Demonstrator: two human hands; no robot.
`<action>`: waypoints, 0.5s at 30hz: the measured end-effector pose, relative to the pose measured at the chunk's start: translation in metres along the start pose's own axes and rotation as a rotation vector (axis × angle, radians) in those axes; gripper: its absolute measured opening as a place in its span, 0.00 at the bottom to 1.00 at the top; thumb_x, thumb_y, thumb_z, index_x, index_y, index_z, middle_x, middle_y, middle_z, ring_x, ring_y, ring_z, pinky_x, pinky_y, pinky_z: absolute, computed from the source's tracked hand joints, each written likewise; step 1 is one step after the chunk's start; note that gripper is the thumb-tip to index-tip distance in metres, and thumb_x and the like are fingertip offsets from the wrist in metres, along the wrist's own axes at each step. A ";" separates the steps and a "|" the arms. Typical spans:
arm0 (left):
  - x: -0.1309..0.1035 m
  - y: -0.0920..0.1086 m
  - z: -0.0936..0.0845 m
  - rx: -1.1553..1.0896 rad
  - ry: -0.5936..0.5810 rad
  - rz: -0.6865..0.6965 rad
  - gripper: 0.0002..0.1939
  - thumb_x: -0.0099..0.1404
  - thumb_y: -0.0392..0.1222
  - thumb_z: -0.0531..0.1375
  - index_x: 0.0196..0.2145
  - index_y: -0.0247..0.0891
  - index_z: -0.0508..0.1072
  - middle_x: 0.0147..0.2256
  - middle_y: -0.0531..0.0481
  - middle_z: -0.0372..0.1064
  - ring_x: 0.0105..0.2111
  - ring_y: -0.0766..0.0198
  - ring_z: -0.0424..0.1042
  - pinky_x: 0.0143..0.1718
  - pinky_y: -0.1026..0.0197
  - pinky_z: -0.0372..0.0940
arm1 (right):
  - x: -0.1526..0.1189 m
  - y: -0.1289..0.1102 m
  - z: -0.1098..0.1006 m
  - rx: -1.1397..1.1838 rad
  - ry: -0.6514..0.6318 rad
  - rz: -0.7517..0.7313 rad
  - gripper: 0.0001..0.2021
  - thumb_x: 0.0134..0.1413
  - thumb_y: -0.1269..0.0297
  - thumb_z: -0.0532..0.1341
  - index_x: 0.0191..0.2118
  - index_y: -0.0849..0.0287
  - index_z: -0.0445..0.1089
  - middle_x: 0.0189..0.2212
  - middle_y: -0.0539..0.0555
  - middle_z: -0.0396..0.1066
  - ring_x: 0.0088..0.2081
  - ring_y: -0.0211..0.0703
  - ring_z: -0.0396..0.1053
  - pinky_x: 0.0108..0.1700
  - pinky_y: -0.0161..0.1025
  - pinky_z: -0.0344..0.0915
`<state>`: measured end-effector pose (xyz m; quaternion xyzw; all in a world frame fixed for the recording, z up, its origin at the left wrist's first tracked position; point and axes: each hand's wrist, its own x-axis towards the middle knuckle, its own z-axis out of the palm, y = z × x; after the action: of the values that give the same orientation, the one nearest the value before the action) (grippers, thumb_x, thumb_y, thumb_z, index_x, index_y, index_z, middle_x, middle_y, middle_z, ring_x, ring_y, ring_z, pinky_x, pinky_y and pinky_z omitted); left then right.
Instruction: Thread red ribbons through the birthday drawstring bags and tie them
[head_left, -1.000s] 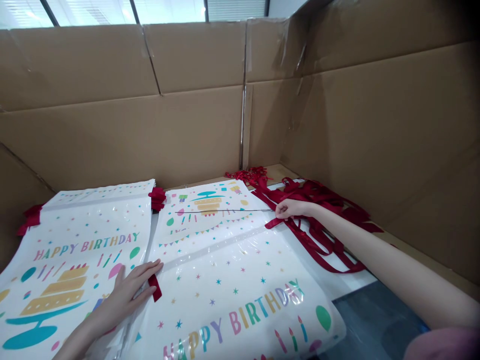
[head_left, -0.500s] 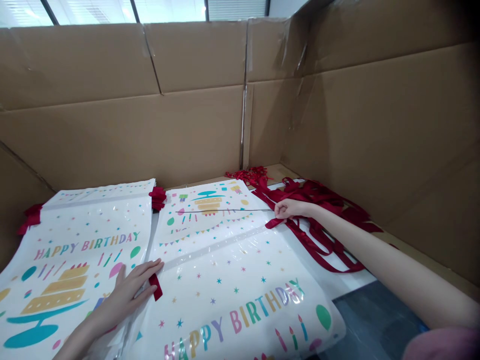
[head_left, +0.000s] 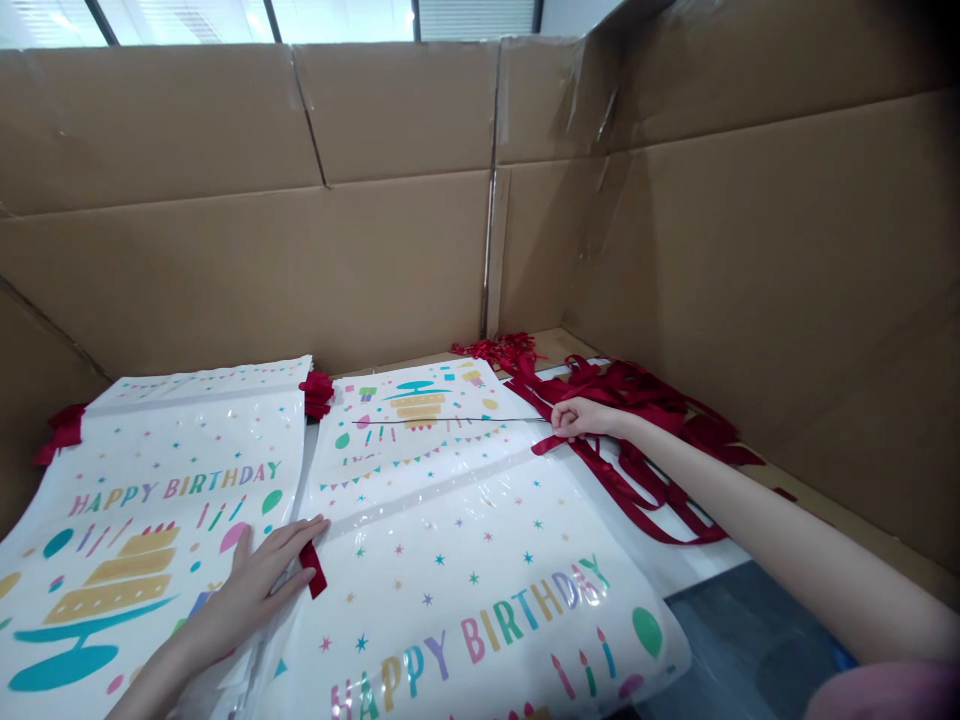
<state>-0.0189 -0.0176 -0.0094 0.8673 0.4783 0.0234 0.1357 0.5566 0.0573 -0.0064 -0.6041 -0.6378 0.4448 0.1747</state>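
Note:
My left hand (head_left: 247,585) lies stretched over the inner edges of two printed sheets, fingers apart. Under its fingertips a short red ribbon end (head_left: 313,572) sticks out from the edge of the right HAPPY BIRTHDAY sheet (head_left: 465,540). At that sheet's upper right, my right hand (head_left: 574,418) is closed in a pinch on a thin dark rod (head_left: 450,421), which reaches left across the white plastic. Another red ribbon end (head_left: 550,446) shows just below the right fingers. Whether they also grip the ribbon is hidden.
A second HAPPY BIRTHDAY stack (head_left: 172,440) lies at left, with red ribbon bunches (head_left: 318,395) at its upper corners. Loose red ribbons (head_left: 645,400) pile at right, and small red pieces (head_left: 502,350) sit behind. Tall cardboard walls (head_left: 390,270) stand behind and at right.

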 end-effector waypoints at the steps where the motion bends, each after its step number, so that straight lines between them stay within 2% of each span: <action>1: 0.000 0.000 0.000 0.001 0.009 0.008 0.23 0.70 0.50 0.46 0.61 0.57 0.53 0.59 0.50 0.57 0.58 0.51 0.57 0.60 0.33 0.33 | 0.000 0.002 0.000 0.010 0.000 -0.009 0.21 0.31 0.51 0.68 0.28 0.62 0.65 0.20 0.49 0.67 0.22 0.34 0.63 0.26 0.32 0.60; 5: 0.000 0.000 0.000 0.009 0.036 0.026 0.22 0.70 0.50 0.48 0.61 0.57 0.54 0.59 0.50 0.58 0.57 0.51 0.59 0.60 0.35 0.36 | -0.002 0.006 0.002 0.022 0.020 -0.004 0.22 0.31 0.50 0.68 0.29 0.61 0.64 0.21 0.49 0.67 0.22 0.33 0.63 0.26 0.32 0.61; 9: 0.000 0.001 -0.001 -0.005 0.012 0.022 0.22 0.70 0.50 0.46 0.61 0.56 0.54 0.59 0.50 0.57 0.58 0.52 0.57 0.60 0.34 0.33 | -0.003 0.008 0.005 0.015 0.029 0.014 0.23 0.29 0.49 0.68 0.28 0.61 0.62 0.19 0.49 0.66 0.21 0.34 0.63 0.26 0.33 0.62; 12: -0.001 0.005 -0.005 -0.041 -0.023 -0.003 0.23 0.70 0.50 0.46 0.62 0.55 0.51 0.59 0.49 0.57 0.59 0.52 0.56 0.60 0.35 0.34 | -0.001 0.011 0.007 0.010 0.043 0.015 0.24 0.29 0.47 0.68 0.26 0.60 0.62 0.18 0.49 0.65 0.21 0.34 0.63 0.26 0.34 0.62; 15: -0.002 0.010 -0.008 -0.078 -0.014 -0.002 0.24 0.70 0.50 0.45 0.63 0.52 0.50 0.58 0.47 0.58 0.57 0.52 0.57 0.60 0.35 0.31 | 0.001 0.013 0.010 -0.016 0.061 0.042 0.24 0.28 0.45 0.67 0.26 0.60 0.62 0.18 0.49 0.65 0.21 0.35 0.63 0.26 0.34 0.63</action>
<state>-0.0132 -0.0231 0.0015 0.8610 0.4771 0.0355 0.1727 0.5571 0.0530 -0.0221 -0.6320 -0.6229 0.4245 0.1802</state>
